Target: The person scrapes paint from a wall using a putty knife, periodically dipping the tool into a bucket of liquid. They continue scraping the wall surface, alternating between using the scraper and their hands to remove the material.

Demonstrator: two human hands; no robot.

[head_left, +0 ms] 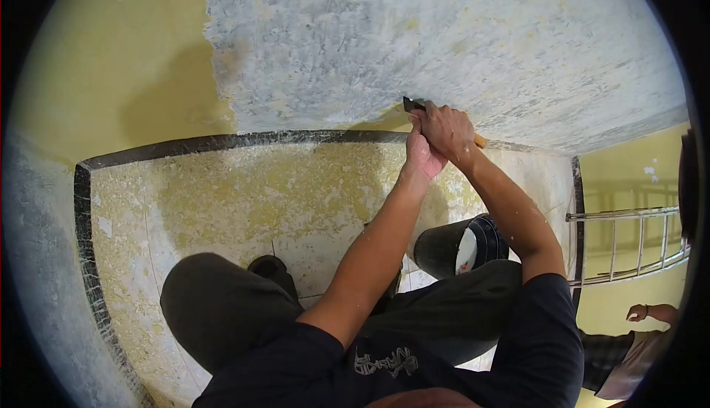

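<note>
My right hand [448, 131] is closed round a putty knife [412, 105] with a dark blade and an orange-yellow handle end. My left hand [424, 153] is closed too, just below and against the right one, its thumb up near the blade. Part of its grip on the tool is hidden. The blade's edge meets the wall [318, 53] low down, above the dark baseboard strip. Around it the surface is scraped to patchy grey-white, while a strip of yellow paint [384, 121] shows beside the blade.
Paint flakes [259, 186] cover the tiled floor by the wall. A dark bucket [440, 251] with something white inside stands by my right knee. A metal ladder [629, 216] is at the right. Another person's hand [637, 312] shows at lower right.
</note>
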